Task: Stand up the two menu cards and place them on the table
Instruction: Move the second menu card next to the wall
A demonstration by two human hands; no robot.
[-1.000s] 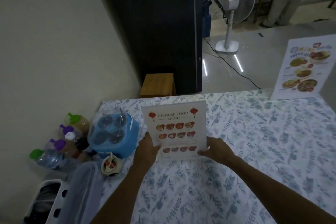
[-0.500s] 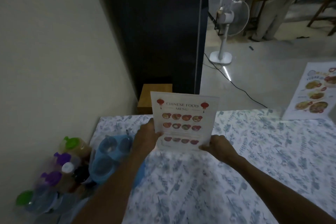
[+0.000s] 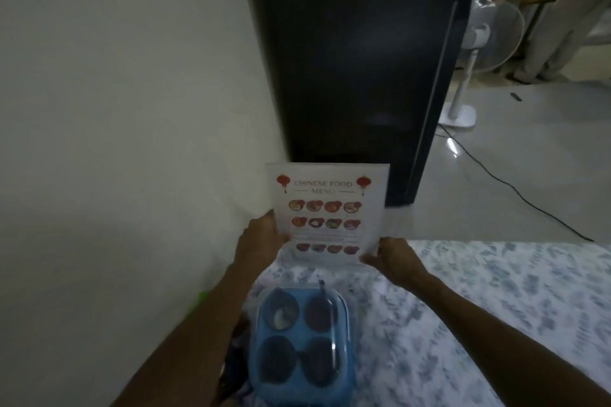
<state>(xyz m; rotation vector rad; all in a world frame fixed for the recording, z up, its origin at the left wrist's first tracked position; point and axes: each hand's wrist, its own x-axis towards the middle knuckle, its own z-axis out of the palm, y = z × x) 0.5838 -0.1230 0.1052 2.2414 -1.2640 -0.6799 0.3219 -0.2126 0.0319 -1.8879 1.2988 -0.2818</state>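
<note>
A white Chinese food menu card [image 3: 327,208] stands upright at the far left corner of the table [image 3: 496,291], which has a blue floral cloth. My left hand [image 3: 261,241] grips the card's left edge and my right hand [image 3: 393,258] grips its lower right corner. The card's base seems to be at the table's far edge, but blur hides whether it touches. The second menu card is out of view.
A blue four-cup condiment holder [image 3: 301,337] with a spoon sits just in front of the card, between my forearms. A pale wall [image 3: 115,109] runs along the left. A black fridge [image 3: 357,59] stands behind the table, with a fan [image 3: 476,43] and a person's legs [image 3: 555,33] beyond.
Both hands have carried the menu card away from me, past the blue holder, to the table's far left corner. The view swung left, so the second card left the frame.
</note>
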